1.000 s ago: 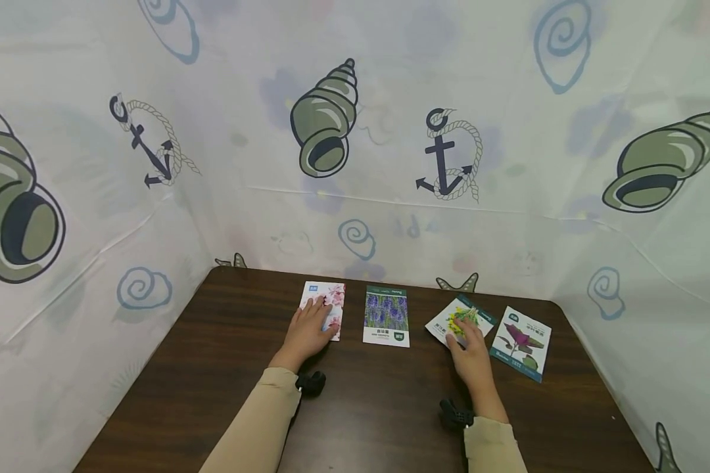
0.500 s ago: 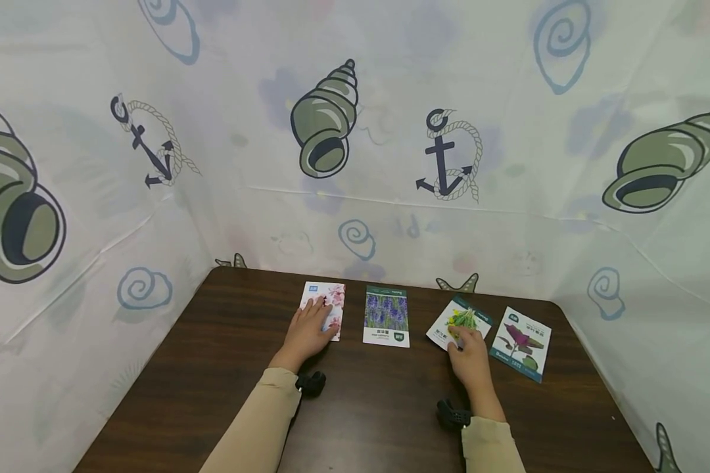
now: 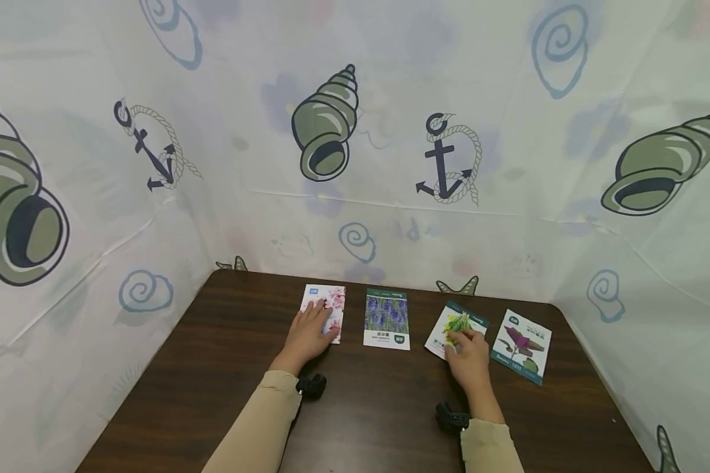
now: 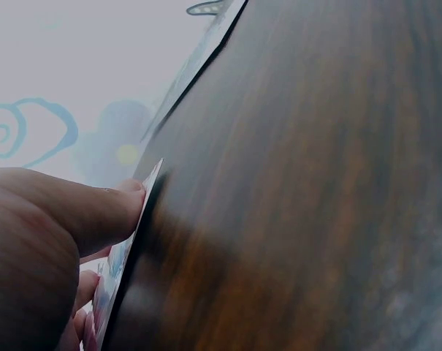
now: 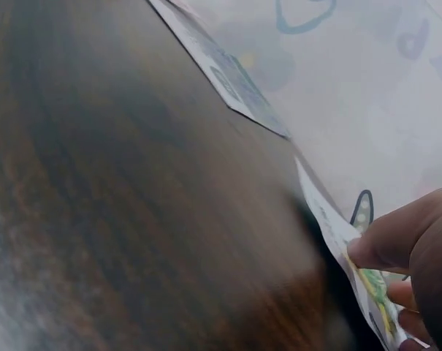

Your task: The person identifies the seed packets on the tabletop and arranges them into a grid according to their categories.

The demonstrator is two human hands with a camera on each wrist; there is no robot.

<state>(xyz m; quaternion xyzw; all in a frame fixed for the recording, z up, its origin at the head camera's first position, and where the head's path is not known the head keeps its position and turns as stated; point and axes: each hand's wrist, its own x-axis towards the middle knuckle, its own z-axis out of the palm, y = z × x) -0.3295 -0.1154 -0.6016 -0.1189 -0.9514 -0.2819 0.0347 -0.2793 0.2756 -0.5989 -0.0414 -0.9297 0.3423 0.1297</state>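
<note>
In the head view my left hand (image 3: 306, 336) rests on a packet with pink blossoms (image 3: 336, 296), its fingers spread over the printed face. The left wrist view shows the thumb (image 4: 115, 212) lying on that packet's near edge. My right hand (image 3: 470, 361) presses fingertips and thumb on a flower packet with yellow blooms and green stems (image 3: 457, 321), which lies turned at an angle. Seen from the right wrist, the thumb (image 5: 385, 245) touches the face of this packet (image 5: 330, 212); its underside is hidden.
Between the hands lies a packet with purple flowers (image 3: 386, 318). A packet with a dark magenta flower (image 3: 520, 347) lies tilted to the right of my right hand. All rest on a dark wooden table (image 3: 367, 407), with patterned cloth (image 3: 384, 151) around its back and sides.
My right fingers have drawn in from a flatter spread. The yellow-flower packet has turned anticlockwise and slid slightly left and toward me. My left hand stays on the pink packet.
</note>
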